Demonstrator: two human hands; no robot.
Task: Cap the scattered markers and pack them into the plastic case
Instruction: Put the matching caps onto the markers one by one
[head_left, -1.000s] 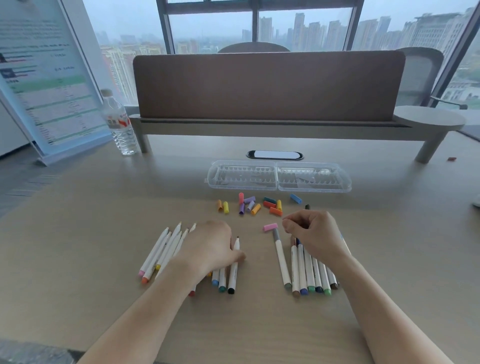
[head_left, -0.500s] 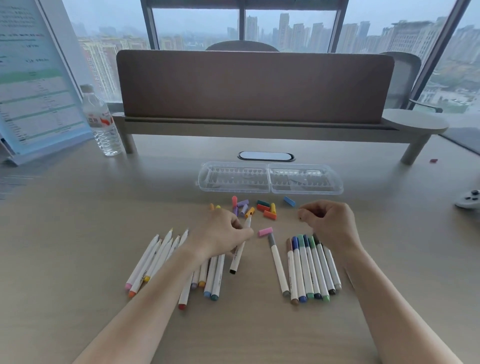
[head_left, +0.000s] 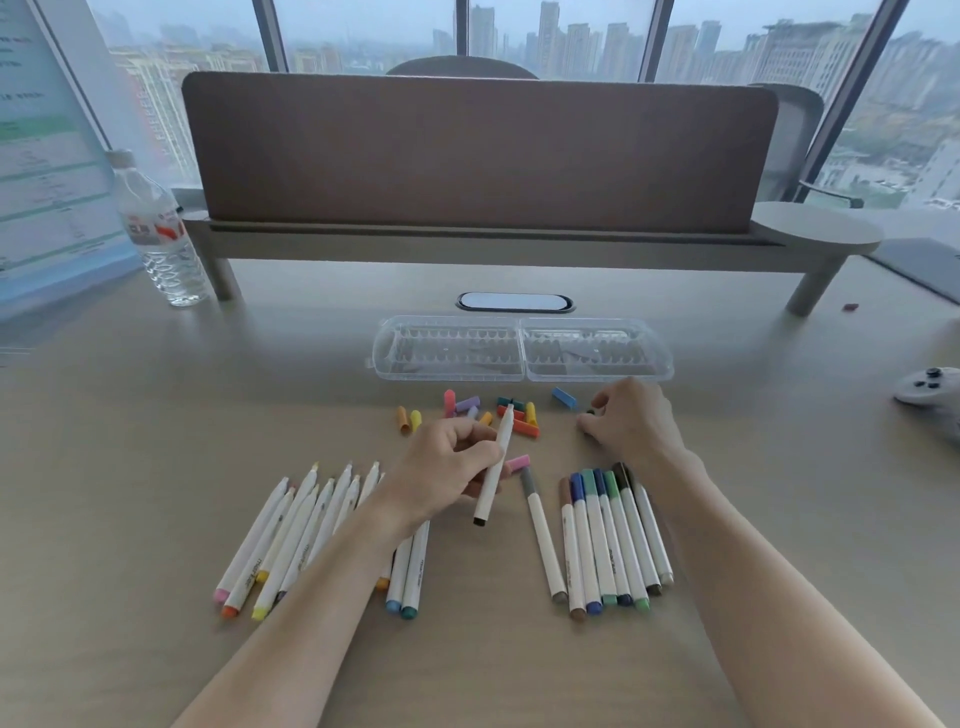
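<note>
Markers mostly uncapped — left hand (head_left: 447, 462) has lifted the black marker (head_left: 493, 467), pinching it; right hand (head_left: 631, 415) now fingers a dark cap (head_left: 590, 412) mid-frame.

Print on markers (head_left: 414, 566), bottle label (head_left: 156, 228), poster (head_left: 47, 156): blurred, perhaps unreadable.

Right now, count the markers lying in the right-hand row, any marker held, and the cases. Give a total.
Markers in the right-hand row: 8
Held marker, gripped by the left hand: 1
Plastic case: 1
Total: 10
</note>
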